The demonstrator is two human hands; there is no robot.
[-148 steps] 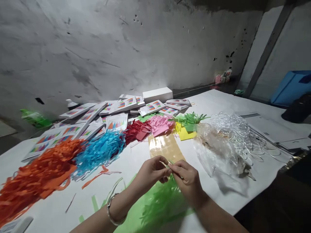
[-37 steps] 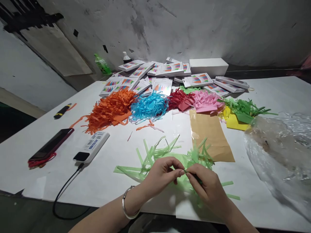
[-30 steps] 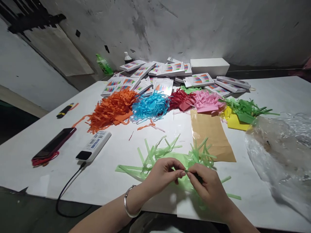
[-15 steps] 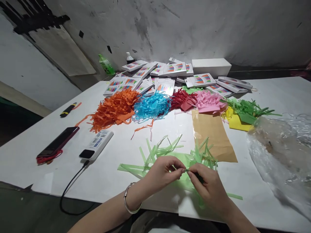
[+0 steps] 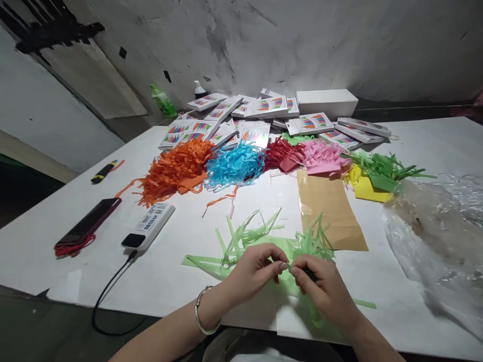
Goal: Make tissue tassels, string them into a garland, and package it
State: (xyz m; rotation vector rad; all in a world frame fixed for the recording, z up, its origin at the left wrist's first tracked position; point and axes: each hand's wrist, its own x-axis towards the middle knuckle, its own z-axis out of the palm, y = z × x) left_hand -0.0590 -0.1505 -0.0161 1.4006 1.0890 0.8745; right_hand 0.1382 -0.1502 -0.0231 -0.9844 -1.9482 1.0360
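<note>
Barely anything is changed from half a second back: the light green paper strips (image 5: pixel 264 241) are still pinched between the left hand (image 5: pixel 253 267) and the right hand (image 5: pixel 323 291), fingertips pressed together near the table's (image 5: pixel 396 281) front edge. The hands have only dropped a touch lower. Open tabletop is left between the strips and the power bank (image 5: pixel 149 226). Its label print can't be read. The brown sheet (image 5: pixel 329 208) is lying just behind.
</note>
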